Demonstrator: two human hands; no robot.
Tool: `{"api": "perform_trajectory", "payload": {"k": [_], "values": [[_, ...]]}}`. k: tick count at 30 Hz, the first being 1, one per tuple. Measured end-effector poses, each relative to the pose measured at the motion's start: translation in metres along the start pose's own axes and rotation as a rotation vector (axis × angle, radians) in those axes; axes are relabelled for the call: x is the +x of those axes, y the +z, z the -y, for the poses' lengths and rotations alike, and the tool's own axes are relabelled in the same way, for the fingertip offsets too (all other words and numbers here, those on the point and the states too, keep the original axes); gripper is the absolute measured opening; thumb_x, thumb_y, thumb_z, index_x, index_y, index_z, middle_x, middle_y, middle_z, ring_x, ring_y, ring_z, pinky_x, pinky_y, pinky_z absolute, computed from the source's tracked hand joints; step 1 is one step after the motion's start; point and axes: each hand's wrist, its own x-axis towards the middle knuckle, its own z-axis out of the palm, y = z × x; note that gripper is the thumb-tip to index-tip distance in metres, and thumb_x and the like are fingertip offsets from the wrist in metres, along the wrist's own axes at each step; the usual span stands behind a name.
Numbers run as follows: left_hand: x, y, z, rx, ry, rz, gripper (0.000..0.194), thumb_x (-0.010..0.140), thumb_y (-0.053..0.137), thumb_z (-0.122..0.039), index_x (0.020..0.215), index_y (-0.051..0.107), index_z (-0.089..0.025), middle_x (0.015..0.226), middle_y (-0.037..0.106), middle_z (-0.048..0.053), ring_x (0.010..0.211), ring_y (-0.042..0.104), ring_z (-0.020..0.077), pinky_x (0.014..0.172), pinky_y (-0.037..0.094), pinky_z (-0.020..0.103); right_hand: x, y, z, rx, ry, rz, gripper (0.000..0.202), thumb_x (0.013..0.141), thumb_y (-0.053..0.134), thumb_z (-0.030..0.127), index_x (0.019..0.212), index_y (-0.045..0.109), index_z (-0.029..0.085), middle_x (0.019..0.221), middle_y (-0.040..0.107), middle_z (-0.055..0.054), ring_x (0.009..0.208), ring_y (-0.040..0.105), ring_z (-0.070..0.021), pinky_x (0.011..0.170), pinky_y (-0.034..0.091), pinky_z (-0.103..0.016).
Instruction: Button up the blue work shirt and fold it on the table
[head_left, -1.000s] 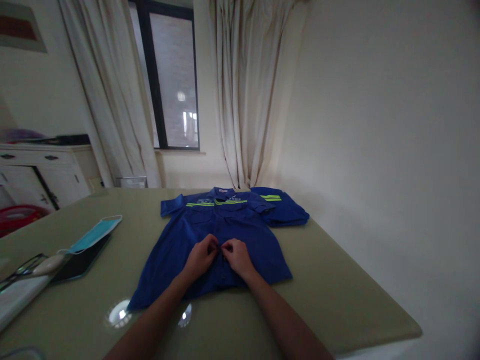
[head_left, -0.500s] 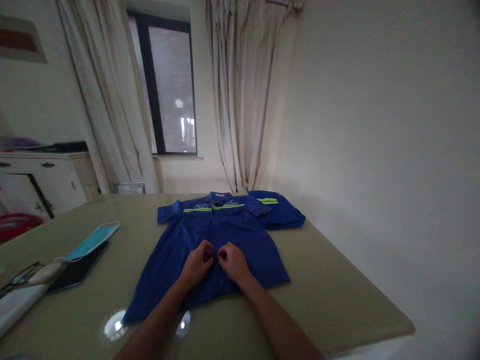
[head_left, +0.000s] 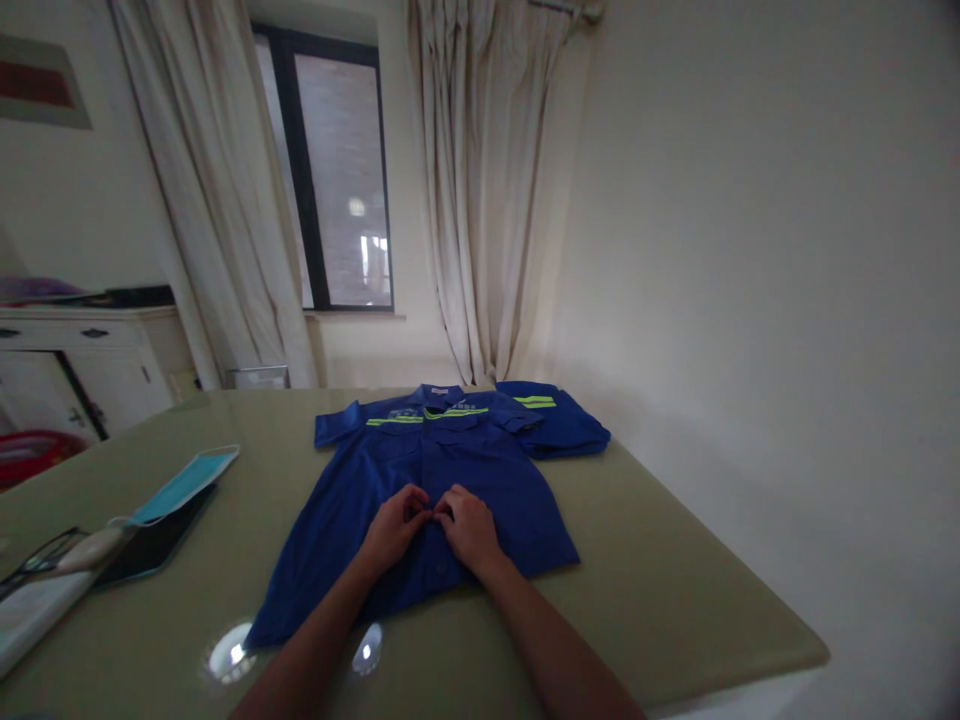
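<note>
On the green table (head_left: 675, 600), left hand (head_left: 394, 530) and right hand (head_left: 469, 527) pinch the shirt (head_left: 517, 500) front between them; gripping close to the button would likely help.

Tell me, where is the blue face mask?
The face mask lies on the left side of the table, resting partly on a dark tablet, well left of the blue shirt.

both forearms outstretched, left hand (head_left: 395, 529) and right hand (head_left: 468, 526) fingertip to fingertip, fingers pinched
</note>
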Motion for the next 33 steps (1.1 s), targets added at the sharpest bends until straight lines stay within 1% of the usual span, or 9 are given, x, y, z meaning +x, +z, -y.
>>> {"api": "perform_trajectory", "payload": {"k": [6,11,15,18,21,25,27,30,33], "values": [[-0.007,-0.001,-0.014,0.23,0.135,0.002,0.021,0.09,0.058,-0.021,0.103,0.073,-0.026,0.099,0.076,0.003,0.096,0.069,0.0205,0.09,0.052,0.033,0.006,0.0,-0.006,0.271,0.108,-0.052,0.008,0.079,0.073,0.013,0.08,0.075,0.021,0.086,0.071,0.0,0.08,0.065,-0.0153,0.073,0.044,-0.024],[-0.013,0.004,-0.026,0.445,0.251,-0.044,0.02,0.096,0.051,-0.016,0.098,0.07,-0.022,0.093,0.072,0.005,0.092,0.065,0.0208,0.09,0.05,0.033,0.013,0.006,-0.015,0.364,0.183,-0.044,0.005,0.077,0.071,0.019,0.08,0.075,0.019,0.077,0.074,-0.002,0.073,0.066,-0.0167,0.068,0.047,-0.025],[-0.013,0.009,-0.029,0.563,0.279,-0.06,0.023,0.098,0.047,-0.012,0.09,0.067,-0.019,0.087,0.069,0.007,0.087,0.062,0.0222,0.085,0.05,0.034,0.021,0.01,-0.021,0.436,0.218,-0.009,0.008,0.075,0.071,0.023,0.076,0.075,0.017,0.074,0.075,-0.003,0.072,0.068,-0.0179,0.066,0.048,-0.024],[-0.012,0.008,-0.029,0.604,0.266,-0.045,0.023,0.099,0.046,-0.013,0.091,0.067,-0.02,0.089,0.069,0.007,0.088,0.063,0.0228,0.084,0.049,0.034,0.024,0.009,-0.022,0.457,0.22,0.022,0.012,0.075,0.072,0.028,0.072,0.075,0.017,0.07,0.075,-0.003,0.069,0.067,-0.0182,0.064,0.048,-0.025],[-0.012,0.003,-0.031,0.604,0.247,-0.006,0.021,0.101,0.048,-0.02,0.093,0.066,-0.022,0.092,0.07,0.005,0.092,0.065,0.0222,0.086,0.049,0.033,0.022,0.003,-0.02,0.441,0.191,0.026,0.022,0.082,0.063,0.031,0.07,0.076,0.018,0.066,0.073,-0.002,0.066,0.066,-0.0177,0.063,0.047,-0.025],[-0.014,0.0,-0.031,0.572,0.176,0.031,0.029,0.106,0.038,-0.029,0.092,0.064,-0.025,0.091,0.072,0.001,0.087,0.069,0.0173,0.079,0.05,0.027,0.018,-0.007,-0.013,0.353,0.13,-0.052,0.03,0.091,0.054,0.028,0.073,0.076,0.018,0.073,0.074,-0.004,0.074,0.067,-0.018,0.07,0.046,-0.026],[-0.015,0.003,-0.03,0.568,0.11,0.017,0.032,0.107,0.032,-0.027,0.102,0.063,-0.025,0.095,0.074,0.001,0.086,0.071,0.0166,0.076,0.05,0.026,0.02,-0.009,-0.009,0.301,0.11,-0.102,0.026,0.092,0.056,0.028,0.077,0.076,0.018,0.081,0.073,-0.006,0.08,0.066,-0.0184,0.076,0.045,-0.027],[-0.018,0.009,-0.026,0.612,-0.005,-0.059,0.037,0.102,0.034,-0.022,0.132,0.054,-0.017,0.125,0.071,0.013,0.114,0.068,0.0246,0.093,0.05,0.037,0.03,-0.007,0.0,0.195,0.07,-0.121,0.019,0.092,0.061,0.03,0.083,0.074,0.02,0.089,0.071,-0.006,0.085,0.065,-0.0182,0.078,0.043,-0.027],[-0.022,0.013,-0.021,0.681,-0.08,-0.02,0.054,0.098,0.039,-0.029,0.148,0.045,-0.008,0.154,0.05,0.021,0.143,0.046,0.0322,0.115,0.037,0.051,0.042,-0.001,0.01,0.011,0.046,-0.061,0.021,0.092,0.064,0.041,0.092,0.072,0.021,0.098,0.07,-0.006,0.091,0.065,-0.0195,0.077,0.044,-0.027]]}}
